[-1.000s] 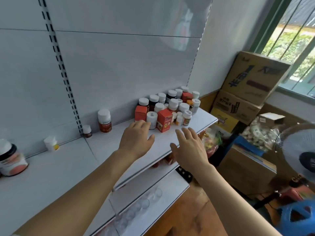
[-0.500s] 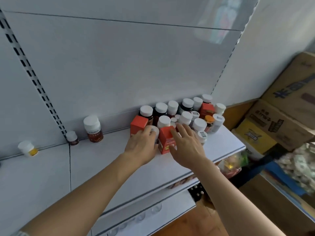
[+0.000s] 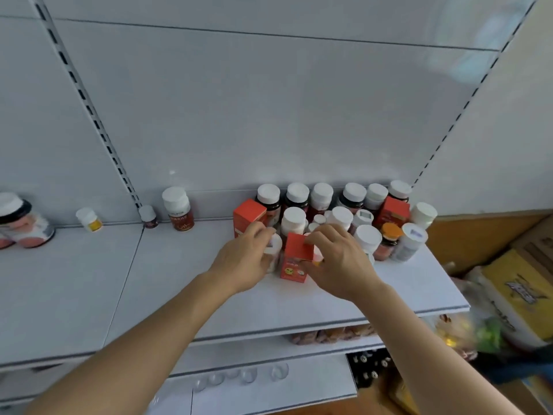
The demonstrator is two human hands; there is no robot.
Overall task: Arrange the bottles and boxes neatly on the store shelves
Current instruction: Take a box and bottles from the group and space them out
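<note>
A crowd of white-capped bottles (image 3: pixel 323 196) and red boxes stands at the right end of the white shelf (image 3: pixel 179 295). My left hand (image 3: pixel 242 262) is wrapped around a small white bottle (image 3: pixel 273 250) at the front of the group. My right hand (image 3: pixel 338 262) grips the top of a red box (image 3: pixel 294 260) just right of that bottle. Another red box (image 3: pixel 250 215) stands behind my left hand, and a third red box (image 3: pixel 393 211) sits farther right. An orange-capped bottle (image 3: pixel 390 238) stands at the group's right side.
Along the back wall to the left stand a brown bottle (image 3: pixel 178 208), a tiny dark bottle (image 3: pixel 148 216), a small yellow-labelled bottle (image 3: pixel 89 219) and a large jar (image 3: pixel 22 226). Cardboard boxes (image 3: pixel 520 292) and bagged goods sit on the floor at right. A lower shelf (image 3: pixel 269 384) juts out below.
Both hands have moved forward into the cluster. The left hand has closed around the white bottle and the right hand has taken hold of the red box. The camera has come closer.
</note>
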